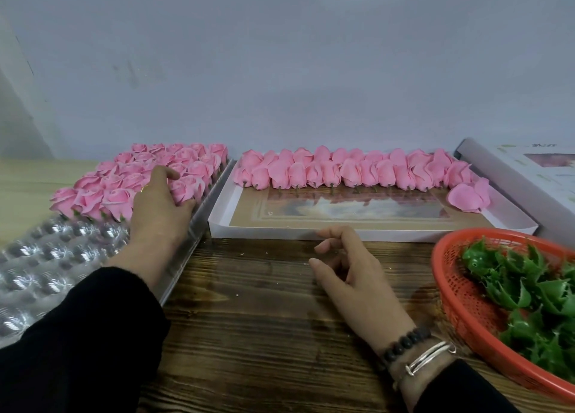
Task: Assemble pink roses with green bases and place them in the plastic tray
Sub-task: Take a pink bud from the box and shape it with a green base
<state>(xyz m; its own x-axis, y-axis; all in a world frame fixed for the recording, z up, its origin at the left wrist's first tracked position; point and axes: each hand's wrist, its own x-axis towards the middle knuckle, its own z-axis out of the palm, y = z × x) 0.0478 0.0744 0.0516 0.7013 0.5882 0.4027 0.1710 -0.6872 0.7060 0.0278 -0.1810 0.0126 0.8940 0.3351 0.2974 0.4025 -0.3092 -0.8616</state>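
Pink roses (137, 176) are standing in the plastic tray (46, 257), and the left hand (158, 207) is resting among them, its grip curling round one rose at the near row. Right hand (351, 272) is hovering over the worktop (264, 303), fingers loosely curled, holding nothing. Beyond it, loose rose heads (357, 170) are lying in a white box (311, 234); to its right, green bases (529, 288) are filling a red basket (460, 288).
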